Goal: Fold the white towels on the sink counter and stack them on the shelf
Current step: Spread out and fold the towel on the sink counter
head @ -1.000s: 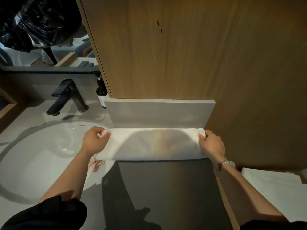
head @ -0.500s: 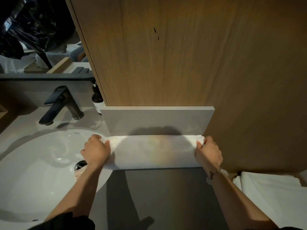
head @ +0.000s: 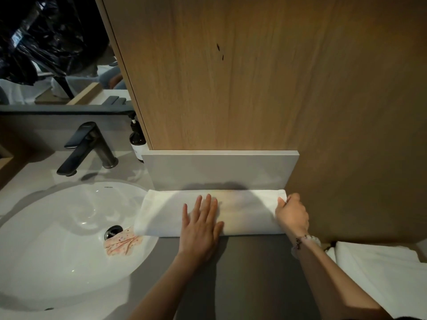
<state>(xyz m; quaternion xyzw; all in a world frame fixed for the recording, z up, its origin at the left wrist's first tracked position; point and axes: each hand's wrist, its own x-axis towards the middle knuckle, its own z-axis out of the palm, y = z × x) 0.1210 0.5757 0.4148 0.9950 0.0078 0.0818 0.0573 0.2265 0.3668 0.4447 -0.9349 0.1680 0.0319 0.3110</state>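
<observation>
A white towel (head: 245, 213), folded into a long strip, lies on the grey counter (head: 249, 273) against the low grey backsplash. My left hand (head: 201, 220) lies flat on the towel's middle with fingers straight. The towel's right end is gripped by my right hand (head: 292, 213), thumb on top. The towel's left end hangs slightly over the basin rim. More white towel fabric (head: 381, 271) lies at the lower right, beyond the counter's edge.
A white basin (head: 57, 245) fills the left side, with a pink patterned cloth (head: 122, 243) by its drain. A black faucet (head: 87, 146) and a dark pump bottle (head: 138, 142) stand behind it. A wooden panel (head: 254, 77) rises behind the counter.
My left hand let go of the towel's left end and moved right, now lying flat on the towel's middle. My right hand stays on the right end.
</observation>
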